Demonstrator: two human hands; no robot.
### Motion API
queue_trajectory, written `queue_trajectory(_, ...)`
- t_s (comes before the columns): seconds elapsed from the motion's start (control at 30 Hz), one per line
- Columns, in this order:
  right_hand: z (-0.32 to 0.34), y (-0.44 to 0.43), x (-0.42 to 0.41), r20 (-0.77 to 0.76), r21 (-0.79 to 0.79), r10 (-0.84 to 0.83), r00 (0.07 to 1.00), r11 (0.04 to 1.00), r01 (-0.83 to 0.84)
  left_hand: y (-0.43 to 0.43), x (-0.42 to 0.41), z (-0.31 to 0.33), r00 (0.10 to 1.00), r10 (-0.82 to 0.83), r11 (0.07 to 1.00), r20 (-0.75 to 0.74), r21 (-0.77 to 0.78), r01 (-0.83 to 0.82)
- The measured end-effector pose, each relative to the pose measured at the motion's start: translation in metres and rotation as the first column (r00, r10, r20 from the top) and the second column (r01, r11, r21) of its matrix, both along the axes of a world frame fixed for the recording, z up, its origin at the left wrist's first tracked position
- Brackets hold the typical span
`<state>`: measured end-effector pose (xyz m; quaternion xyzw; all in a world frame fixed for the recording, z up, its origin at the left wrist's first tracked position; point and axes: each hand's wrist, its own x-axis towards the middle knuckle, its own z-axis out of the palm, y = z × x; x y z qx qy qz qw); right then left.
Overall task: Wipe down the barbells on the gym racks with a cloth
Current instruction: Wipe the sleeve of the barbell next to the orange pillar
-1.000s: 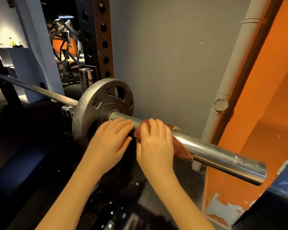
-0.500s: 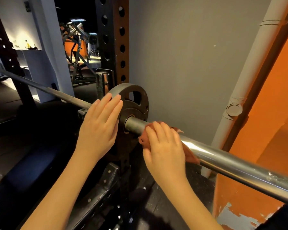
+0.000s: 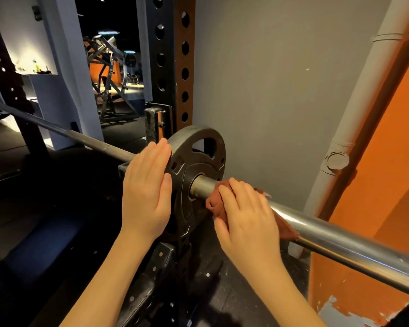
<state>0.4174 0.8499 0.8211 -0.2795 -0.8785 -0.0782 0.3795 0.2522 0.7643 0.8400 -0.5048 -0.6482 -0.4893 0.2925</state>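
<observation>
Right hand (image 3: 246, 215): I log it lying over the barbell sleeve (image 3: 345, 241), fingers curled down onto a rust-red cloth (image 3: 215, 204) and clamping it against the steel. The cloth bunches out past the fingertips and a tail of it shows beyond the palm, along the sleeve.

Left hand (image 3: 145, 192): fingers straight and together, laid flat against the near rim of the weight plate (image 3: 198, 154). I see nothing held in it.

Weight plate: dark, round, with grip slots. It sits on the sleeve between the left hand and the right hand, just past the right hand's fingertips. I note a short strip of bare sleeve between the cloth and the plate's hub.

Barbell shaft (image 3: 69, 134): thinner and duller, running away beyond the left hand, up and to its left.

Barbell sleeve: bright steel, running outward from under the right hand and past the frame's edge.

Rack upright (image 3: 184, 67): black and brown with a row of holes, rising behind the plate, above the left hand.

Pipe (image 3: 354, 114): pale, slanting up beyond the right hand, between the grey wall (image 3: 269, 79) and the orange wall (image 3: 383, 173), whose paint is chipped low down.
</observation>
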Motion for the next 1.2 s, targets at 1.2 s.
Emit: queue_trajectory(1.2,-0.019,0.001,-0.027,-0.085,0.143,-0.137,0.987,0.979,0.148,0.006,-0.001,-0.003,0.996,0.087,0.996,-0.017,0.023,-0.086)
